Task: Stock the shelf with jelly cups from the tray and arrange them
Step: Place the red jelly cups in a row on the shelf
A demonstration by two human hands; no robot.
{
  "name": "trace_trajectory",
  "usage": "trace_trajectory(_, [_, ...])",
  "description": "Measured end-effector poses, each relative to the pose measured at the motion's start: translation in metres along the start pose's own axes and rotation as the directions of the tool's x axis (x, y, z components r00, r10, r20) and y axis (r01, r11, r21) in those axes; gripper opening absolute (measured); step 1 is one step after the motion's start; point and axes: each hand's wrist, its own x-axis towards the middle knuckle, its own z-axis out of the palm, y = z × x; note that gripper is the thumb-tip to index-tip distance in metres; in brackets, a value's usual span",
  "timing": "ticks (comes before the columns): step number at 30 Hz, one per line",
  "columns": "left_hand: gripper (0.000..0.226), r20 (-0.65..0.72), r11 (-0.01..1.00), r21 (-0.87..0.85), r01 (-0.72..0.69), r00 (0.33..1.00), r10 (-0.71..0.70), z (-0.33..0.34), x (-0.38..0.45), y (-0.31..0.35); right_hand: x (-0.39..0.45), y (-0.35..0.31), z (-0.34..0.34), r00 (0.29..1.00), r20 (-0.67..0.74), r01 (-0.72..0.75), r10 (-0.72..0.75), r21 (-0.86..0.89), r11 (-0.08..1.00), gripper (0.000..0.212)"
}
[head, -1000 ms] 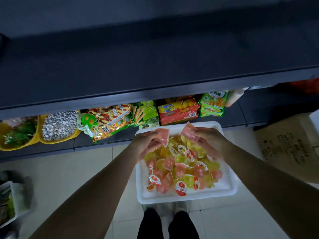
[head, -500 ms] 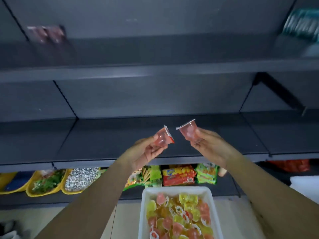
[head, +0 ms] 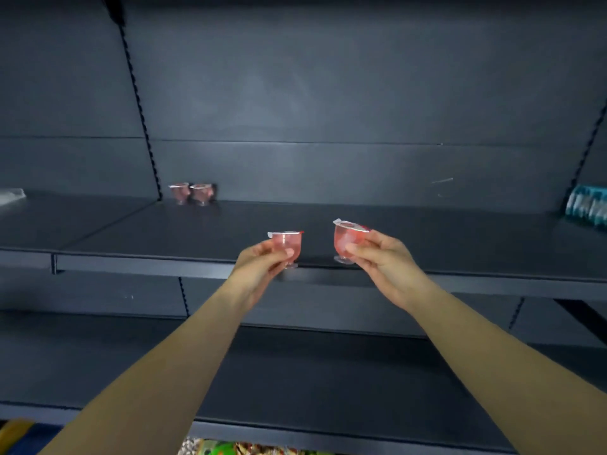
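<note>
My left hand (head: 259, 267) pinches a pink jelly cup (head: 286, 245), held upright over the front edge of the dark grey shelf (head: 328, 231). A second pink jelly cup (head: 344, 239), slightly tilted, is gripped by my right hand (head: 382, 261) just to the right, also at the shelf's front edge. Two more pink jelly cups (head: 192, 193) stand side by side at the back left of the same shelf, against the back panel. The tray is out of view.
A lower grey shelf (head: 312, 372) runs beneath my arms. Blue-green packets (head: 588, 205) lie at the right end of the upper shelf, and a clear wrapper (head: 11, 195) at its left end. Snack bags (head: 236, 448) peek out at the bottom edge.
Both hands have lifted a pink jelly cup each from the tray up to the upper shelf. The view has risen, so the tray and lower snacks have dropped out of sight.
</note>
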Motion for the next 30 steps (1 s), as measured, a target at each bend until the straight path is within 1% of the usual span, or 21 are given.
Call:
trace_trajectory(2, [0.021, -0.071, 0.997, 0.068, -0.032, 0.997, 0.037, -0.02, 0.029, 0.007, 0.032, 0.012, 0.02, 0.999, -0.042, 0.001, -0.004, -0.06, 0.998, 0.031])
trace_trajectory(4, [0.022, -0.134, 0.991, 0.125, -0.048, 0.989, 0.065, -0.038, 0.062, 0.012, 0.066, 0.027, 0.039, 0.992, -0.13, -0.021, 0.009, -0.095, 0.995, 0.031])
trace_trajectory(7, [0.031, -0.182, 0.966, 0.249, -0.064, 0.977, 0.112, -0.063, 0.116, 0.018, 0.119, 0.052, 0.065, 0.974, -0.226, -0.044, 0.016, -0.122, 0.992, 0.033])
trace_trajectory(10, [0.036, -0.228, 0.929, 0.367, -0.038, 0.965, 0.129, -0.09, 0.164, 0.019, 0.171, 0.073, 0.083, 0.956, -0.292, -0.075, 0.032, -0.138, 0.988, 0.032])
trace_trajectory(15, [0.032, -0.268, 0.874, 0.486, -0.023, 0.948, 0.173, -0.125, 0.228, 0.018, 0.245, 0.099, 0.104, 0.957, -0.289, -0.057, -0.015, -0.239, 0.969, 0.038])
trace_trajectory(21, [0.035, -0.311, 0.844, 0.536, -0.006, 0.928, 0.205, -0.144, 0.292, 0.015, 0.314, 0.117, 0.114, 0.949, -0.311, -0.063, -0.053, -0.351, 0.934, 0.042])
trace_trajectory(25, [0.035, -0.307, 0.823, 0.568, -0.003, 0.927, 0.215, -0.148, 0.319, 0.016, 0.345, 0.125, 0.118, 0.944, -0.322, -0.059, -0.078, -0.396, 0.916, 0.044])
trace_trajectory(30, [0.036, -0.295, 0.817, 0.577, 0.0, 0.932, 0.209, -0.154, 0.336, 0.015, 0.361, 0.129, 0.12, 0.946, -0.313, -0.055, -0.084, -0.411, 0.91, 0.042])
